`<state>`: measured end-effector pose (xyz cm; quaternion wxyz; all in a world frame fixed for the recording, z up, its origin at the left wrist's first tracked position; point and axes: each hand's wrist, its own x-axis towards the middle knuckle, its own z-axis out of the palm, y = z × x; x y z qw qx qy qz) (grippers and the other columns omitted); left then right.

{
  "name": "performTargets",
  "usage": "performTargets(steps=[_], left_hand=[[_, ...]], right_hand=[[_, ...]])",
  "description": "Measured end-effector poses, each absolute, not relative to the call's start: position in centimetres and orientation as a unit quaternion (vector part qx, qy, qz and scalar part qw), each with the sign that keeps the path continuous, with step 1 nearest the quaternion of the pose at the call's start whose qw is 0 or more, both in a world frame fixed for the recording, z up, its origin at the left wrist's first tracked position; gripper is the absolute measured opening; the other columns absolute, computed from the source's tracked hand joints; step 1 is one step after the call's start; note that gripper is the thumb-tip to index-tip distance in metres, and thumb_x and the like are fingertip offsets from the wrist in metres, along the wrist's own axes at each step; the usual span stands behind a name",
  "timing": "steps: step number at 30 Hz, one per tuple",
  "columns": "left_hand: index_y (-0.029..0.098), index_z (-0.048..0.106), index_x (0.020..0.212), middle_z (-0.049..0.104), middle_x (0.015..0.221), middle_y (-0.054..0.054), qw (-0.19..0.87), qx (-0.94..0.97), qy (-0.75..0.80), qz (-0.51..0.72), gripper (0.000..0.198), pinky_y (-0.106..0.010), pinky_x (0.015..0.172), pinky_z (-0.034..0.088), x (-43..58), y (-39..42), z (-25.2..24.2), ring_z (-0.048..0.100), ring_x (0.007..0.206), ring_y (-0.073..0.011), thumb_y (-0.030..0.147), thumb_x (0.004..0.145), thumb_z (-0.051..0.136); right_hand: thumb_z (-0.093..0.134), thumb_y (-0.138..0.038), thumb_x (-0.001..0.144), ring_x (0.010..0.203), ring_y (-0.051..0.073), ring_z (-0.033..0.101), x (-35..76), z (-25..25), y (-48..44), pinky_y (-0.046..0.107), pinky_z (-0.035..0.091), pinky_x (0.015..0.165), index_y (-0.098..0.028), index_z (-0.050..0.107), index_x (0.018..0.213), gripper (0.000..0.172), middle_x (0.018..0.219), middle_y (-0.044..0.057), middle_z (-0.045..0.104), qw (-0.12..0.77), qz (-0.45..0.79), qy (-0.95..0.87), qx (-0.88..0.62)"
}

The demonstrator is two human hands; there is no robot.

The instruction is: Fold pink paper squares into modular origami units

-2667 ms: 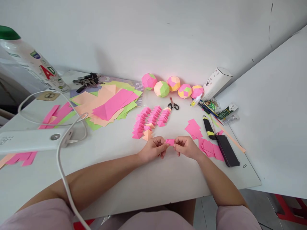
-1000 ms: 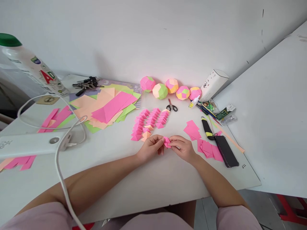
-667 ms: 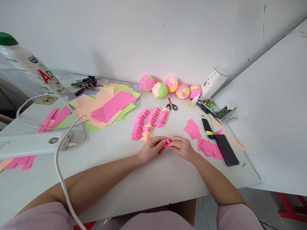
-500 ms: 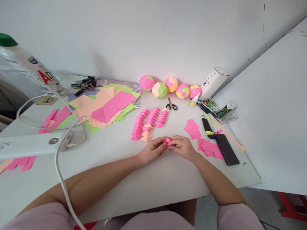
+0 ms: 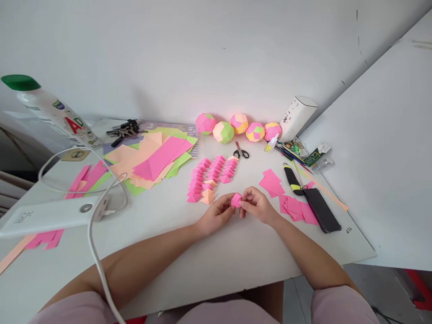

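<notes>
A small pink piece of folded paper [image 5: 236, 200] is pinched between my two hands above the table's front half. My left hand [image 5: 218, 213] grips its left side, thumb below and fingers curled behind. On the other side, my right hand [image 5: 257, 206] pinches the right edge between thumb and fingers. Just beyond lie rows of folded pink paper units [image 5: 213, 170], with a few peach ones [image 5: 207, 195] among them. Loose pink paper pieces [image 5: 293, 208] lie right of my right hand.
Scissors [image 5: 241, 150] lie behind the rows, before several paper balls [image 5: 223, 132] along the wall. Coloured sheets [image 5: 158, 157] and a white power bank [image 5: 50, 216] with a cable are left. A cutter [image 5: 293, 179] and a phone [image 5: 322, 210] lie right. A tall bottle [image 5: 64, 114] stands far left.
The pink paper shows more of its face, and my right fingers have shifted to its right edge. The whole view has tilted slightly.
</notes>
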<state>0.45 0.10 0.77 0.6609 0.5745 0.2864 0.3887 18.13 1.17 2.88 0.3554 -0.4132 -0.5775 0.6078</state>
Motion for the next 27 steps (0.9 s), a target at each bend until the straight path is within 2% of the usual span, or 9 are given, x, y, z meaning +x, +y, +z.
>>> performTargets(steps=[4, 8, 11, 16, 22, 27], left_hand=[[0.018, 0.043, 0.122, 0.055, 0.075, -0.001, 0.663, 0.553, 0.325, 0.386, 0.042, -0.022, 0.046, 0.036, 0.5, 0.2, -0.1, 0.042, 0.052, -0.0079, 0.038, 0.085, 0.050], [0.019, 0.041, 0.122, 0.050, 0.070, 0.002, 0.650, 0.558, 0.342, 0.387, 0.043, -0.022, 0.048, 0.036, 0.5, 0.2, -0.6, 0.042, 0.051, -0.0075, 0.038, 0.085, 0.050], [0.020, 0.043, 0.121, 0.051, 0.071, 0.002, 0.642, 0.566, 0.349, 0.382, 0.041, -0.022, 0.049, 0.036, 0.6, 0.1, -0.7, 0.043, 0.051, -0.0077, 0.038, 0.085, 0.050], [0.019, 0.049, 0.117, 0.057, 0.078, -0.003, 0.658, 0.560, 0.338, 0.373, 0.039, -0.025, 0.059, 0.042, 0.5, 0.0, -0.5, 0.053, 0.068, -0.0128, 0.037, 0.083, 0.053], [0.016, 0.052, 0.113, 0.056, 0.075, -0.001, 0.684, 0.548, 0.333, 0.348, 0.037, -0.021, 0.050, 0.033, 0.4, 0.2, 0.5, 0.040, 0.054, -0.0072, 0.038, 0.084, 0.052], [0.015, 0.052, 0.112, 0.051, 0.066, 0.001, 0.685, 0.537, 0.345, 0.350, 0.041, -0.020, 0.044, 0.027, 0.6, 0.2, 0.7, 0.034, 0.049, -0.0058, 0.043, 0.082, 0.052]], right_hand=[[0.064, -0.030, 0.076, 0.055, 0.011, 0.060, 18.0, 2.4, 1.3, 0.028, 0.051, 0.053, -0.022, 0.042, 0.094, 0.030, 0.075, -0.003, 0.058, 0.353, 0.613, -0.570, -0.418], [0.060, -0.033, 0.078, 0.057, 0.011, 0.058, 17.9, 1.7, 1.0, 0.025, 0.049, 0.052, -0.018, 0.051, 0.084, 0.019, 0.065, -0.002, 0.057, 0.282, 0.583, -0.612, -0.455], [0.058, -0.031, 0.078, 0.053, 0.011, 0.056, 17.9, 1.4, 0.8, 0.023, 0.046, 0.049, -0.017, 0.052, 0.076, 0.016, 0.057, -0.003, 0.057, 0.267, 0.562, -0.623, -0.474], [0.057, -0.020, 0.075, 0.049, 0.010, 0.056, 18.0, 1.8, 0.8, 0.021, 0.043, 0.046, -0.016, 0.053, 0.072, 0.006, 0.054, -0.003, 0.058, 0.262, 0.555, -0.628, -0.477], [0.050, -0.015, 0.073, 0.046, 0.011, 0.059, 18.4, 2.6, 1.0, 0.019, 0.041, 0.043, -0.015, 0.055, 0.069, 0.006, 0.052, -0.003, 0.059, 0.236, 0.573, -0.627, -0.472], [0.051, -0.017, 0.073, 0.044, 0.010, 0.059, 18.5, 2.8, 1.1, 0.018, 0.040, 0.041, -0.015, 0.054, 0.067, 0.006, 0.062, -0.001, 0.061, 0.232, 0.586, -0.622, -0.464]])
